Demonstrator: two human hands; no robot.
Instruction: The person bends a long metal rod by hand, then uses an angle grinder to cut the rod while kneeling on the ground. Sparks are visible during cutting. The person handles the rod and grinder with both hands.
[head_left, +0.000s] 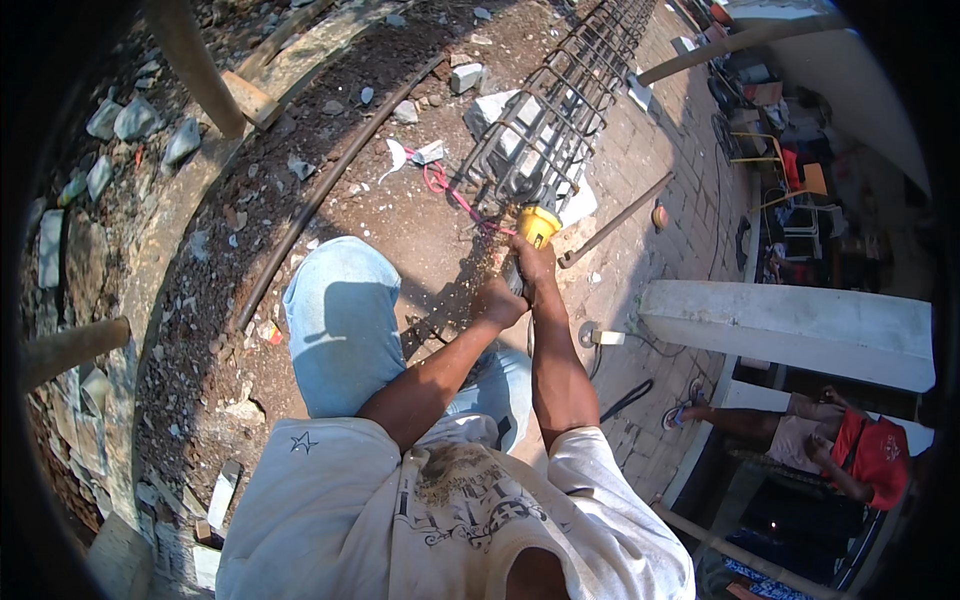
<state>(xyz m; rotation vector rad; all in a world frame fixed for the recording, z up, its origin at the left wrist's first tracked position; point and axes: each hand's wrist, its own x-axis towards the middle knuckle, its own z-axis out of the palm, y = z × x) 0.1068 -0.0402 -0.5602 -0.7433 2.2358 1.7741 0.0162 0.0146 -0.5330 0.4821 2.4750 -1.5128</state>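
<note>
A yellow and black angle grinder (pixel 538 227) is held out in front of me, its head against the near end of a long steel rebar cage (pixel 572 92). My right hand (pixel 534 264) is wrapped round the tool just behind its yellow part. Closer to my body, my left hand (pixel 499 303) is closed on the grinder's rear section. Bright specks, like sparks, scatter to the left of both hands. The disc and the exact point of contact are hard to make out. A pink cord (pixel 452 193) lies loosely on the ground left of the cage end.
Pale stone blocks (pixel 497 108) lie beneath the cage. A long rusty bar (pixel 330 185) stretches over the dirt on the left, and a shorter bar (pixel 618 220) lies on the paving. A white pillar (pixel 785 325) and a seated person in red (pixel 880 460) are on the right.
</note>
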